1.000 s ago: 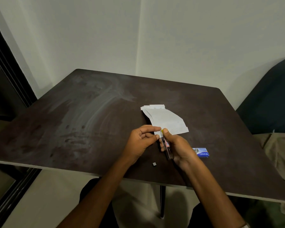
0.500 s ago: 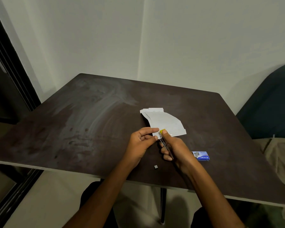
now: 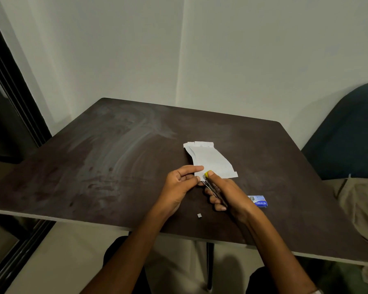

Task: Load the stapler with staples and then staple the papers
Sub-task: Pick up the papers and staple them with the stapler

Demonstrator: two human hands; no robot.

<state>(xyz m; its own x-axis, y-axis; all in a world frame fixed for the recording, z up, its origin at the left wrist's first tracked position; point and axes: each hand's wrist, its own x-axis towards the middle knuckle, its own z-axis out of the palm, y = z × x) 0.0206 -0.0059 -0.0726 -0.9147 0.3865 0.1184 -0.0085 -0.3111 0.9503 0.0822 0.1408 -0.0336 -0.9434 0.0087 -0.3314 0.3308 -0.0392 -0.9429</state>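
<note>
Dark brown tabletop (image 3: 119, 166), smeared with pale wipe marks, its near right corner cut off by the frame edge. Dark chair back (image 3: 353, 132) at far right, only partly in view. White papers (image 3: 212, 160) fanned in a small stack on the tabletop just beyond the hands, the nearest corner hidden behind fingertips. Left hand (image 3: 179, 185) hovered at that corner, thumb and forefinger pinched together; whether paper or staples sat between them, cannot tell. Right hand (image 3: 227, 194) wrapped its fingers around a slim dark stapler (image 3: 211, 186), gripping it with the yellow tip pointed toward the papers and touching their near edge; most of the stapler body buried in the palm, so open or shut impossible to judge. Blue staple box (image 3: 258, 201) lay flat just right of the right wrist, partly covered by it, contents not visible. Tiny pale scrap (image 3: 199, 215) sat alone near the front edge, too small to identify.
</note>
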